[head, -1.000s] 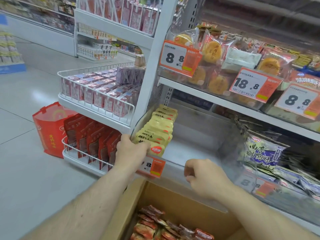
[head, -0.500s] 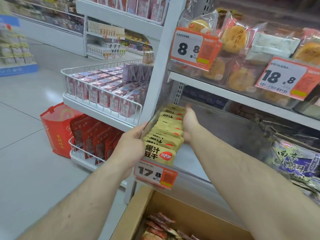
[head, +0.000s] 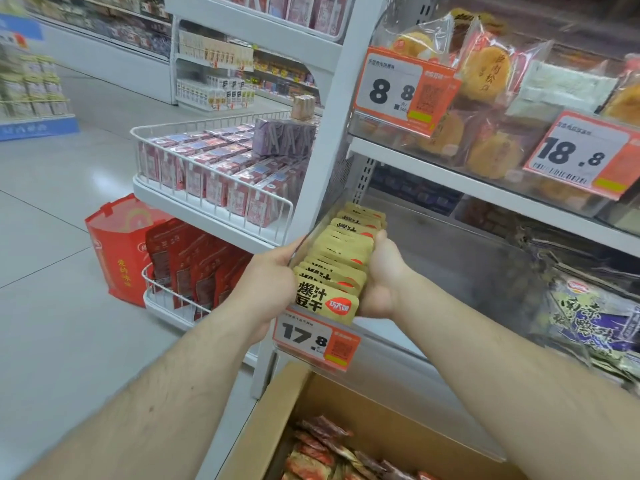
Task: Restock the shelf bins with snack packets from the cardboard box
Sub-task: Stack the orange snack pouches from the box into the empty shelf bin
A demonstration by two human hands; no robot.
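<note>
A row of yellow snack packets [head: 341,252] stands on edge at the left end of a clear shelf bin [head: 436,261], behind a 17.8 price tag [head: 316,337]. My left hand [head: 268,284] grips the row's left side near the front, by the bin's left wall. My right hand [head: 381,277] clasps the row's right side, fingers curled over the packets' tops. The row is squeezed between both hands. Below stands an open cardboard box [head: 277,407] holding several red snack packets [head: 325,452].
To the left, a white end rack has a wire basket of pink boxes [head: 214,168] above a basket of red pouches [head: 194,265]. A red bag [head: 116,247] sits on the floor. Pastry packs [head: 485,98] fill the upper shelf; dark packets [head: 585,323] lie at the right.
My right hand left the bin's front rim, reached to the back of the yellow row, then came forward along its right side. The left hand stayed at the row's left. The view moved closer.
</note>
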